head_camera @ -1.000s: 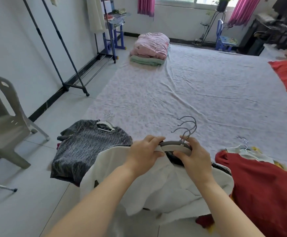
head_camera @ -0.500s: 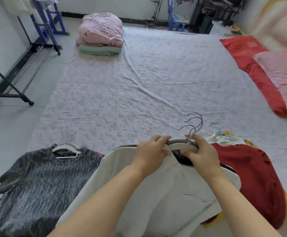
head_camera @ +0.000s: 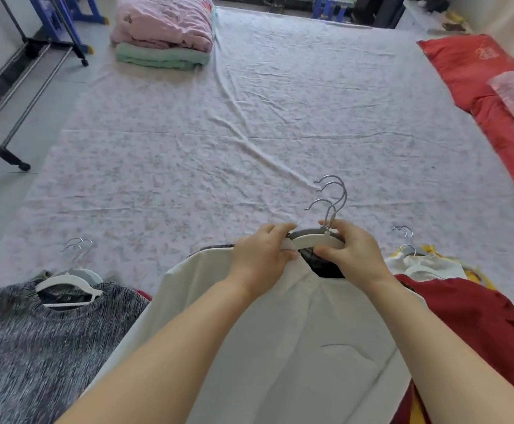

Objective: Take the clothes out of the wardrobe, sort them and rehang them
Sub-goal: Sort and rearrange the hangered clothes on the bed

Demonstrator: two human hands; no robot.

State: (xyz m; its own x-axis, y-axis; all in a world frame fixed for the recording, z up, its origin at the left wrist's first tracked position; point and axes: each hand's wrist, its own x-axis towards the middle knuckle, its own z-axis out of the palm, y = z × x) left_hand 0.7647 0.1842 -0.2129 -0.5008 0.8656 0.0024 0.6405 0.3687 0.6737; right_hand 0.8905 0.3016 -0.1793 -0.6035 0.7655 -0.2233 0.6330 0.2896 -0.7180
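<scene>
A white shirt lies on top of a stack of clothes at the near edge of the bed, on stacked hangers with three metal hooks. My left hand pinches the shirt's collar at the hanger's left end. My right hand grips the hangers at the base of the hooks. A grey knitted sweater on white hangers lies to the left. A dark red garment on hangers lies to the right, over white and yellow clothes.
The bed sheet stretches ahead. Folded pink and green quilts sit at its far left corner. Red and pink pillows lie along the right side. A black clothes rack base stands on the floor at left.
The view has tilted down and shifted right, closer to the bed. Both hands stay on the collar and hangers of the white shirt, hardly moved.
</scene>
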